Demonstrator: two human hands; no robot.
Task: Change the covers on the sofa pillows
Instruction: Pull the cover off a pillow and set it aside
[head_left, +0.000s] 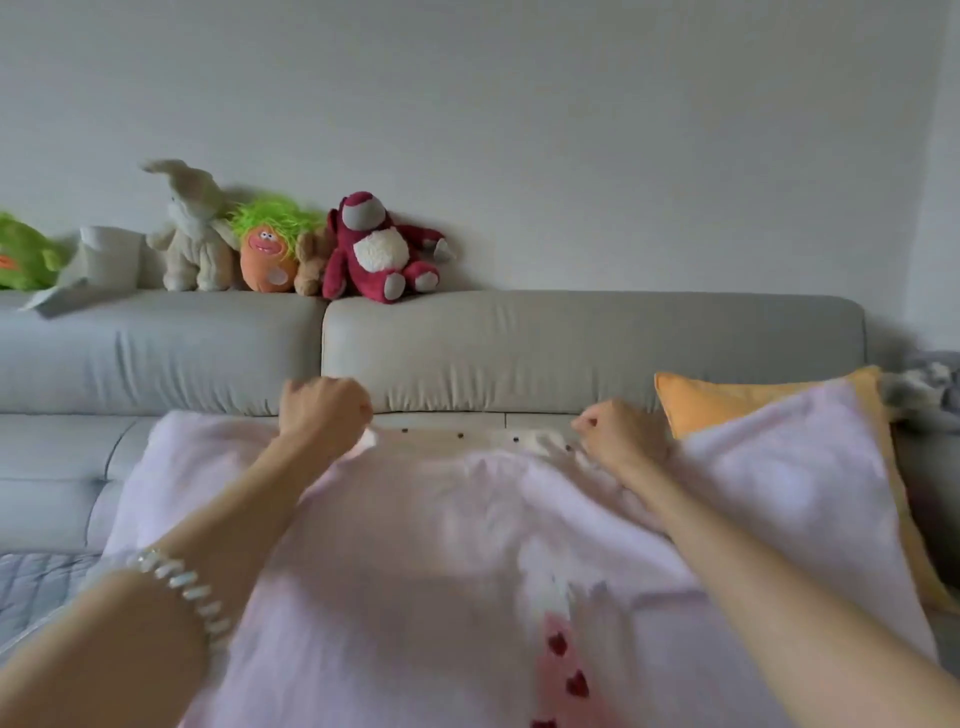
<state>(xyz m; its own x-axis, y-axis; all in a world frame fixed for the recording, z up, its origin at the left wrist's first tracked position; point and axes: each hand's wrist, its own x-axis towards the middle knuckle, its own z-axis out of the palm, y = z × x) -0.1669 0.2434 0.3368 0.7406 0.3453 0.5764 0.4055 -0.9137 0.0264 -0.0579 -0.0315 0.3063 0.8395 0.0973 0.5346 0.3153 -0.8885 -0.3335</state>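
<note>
a pink cover (467, 545) is spread over a pillow lying across the sofa seat (62, 467) in front of the person, its far edge toward the backrest (571, 343). along that edge a row of small dark snaps (460, 434) is seen, with a strip of white filling (535, 441) showing in the gap, so the opening is judged not yet fully closed. this cover looks nearly done; closing of the opening is left. an orange pillow (727, 402) is propped behind the right side, partly hidden by the pink one; whether its cover is old or new cannot be told, so at least one more pillow may be left. the left hand (324, 410) is held at the left end of the opening, fingers curled into a fist, fabric apparently pinched at the edge by the thumb side, though blur makes this unsure. the right hand (618, 431) is placed at the right end, fingers curled and pinching the cover edge. both forearms are stretched forward over the pillow; a bead bracelet (179, 584) is worn on the left wrist. plush toys (379, 249) are lined on the backrest top, not involved.
</note>
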